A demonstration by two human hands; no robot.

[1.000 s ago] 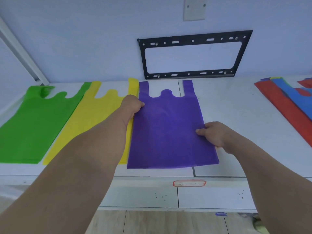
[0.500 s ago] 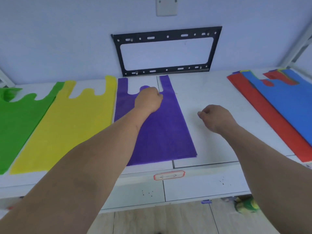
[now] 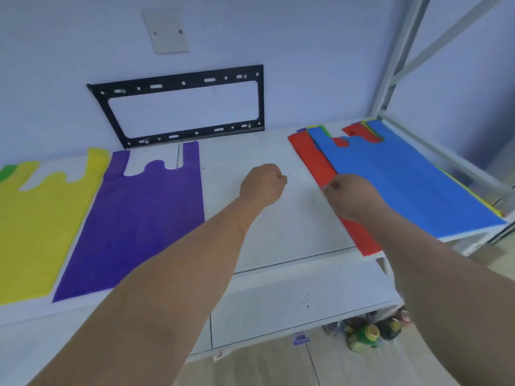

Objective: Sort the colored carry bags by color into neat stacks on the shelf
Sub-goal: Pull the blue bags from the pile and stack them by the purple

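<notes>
With purple bag [image 3: 139, 218] laid flat at nine o'clock beside the yellow bag [image 3: 36, 218], both loosely curled, empty hands — left hand [image 3: 263, 185], right hand [image 3: 352, 195] — reach toward the unsorted pile [image 3: 404, 185] at two o'clock, apparently for the next bag.

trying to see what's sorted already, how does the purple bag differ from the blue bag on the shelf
The purple bag lies alone, flat on the bare shelf, left of both hands; the blue bag tops a mixed pile at the right end, over a red bag with yellow edges peeking out. The purple bag has no hand on it; the right hand is at the blue bag's pile, over the red bag's edge. Both are the same vest-handle shape, handles toward the wall.
</notes>
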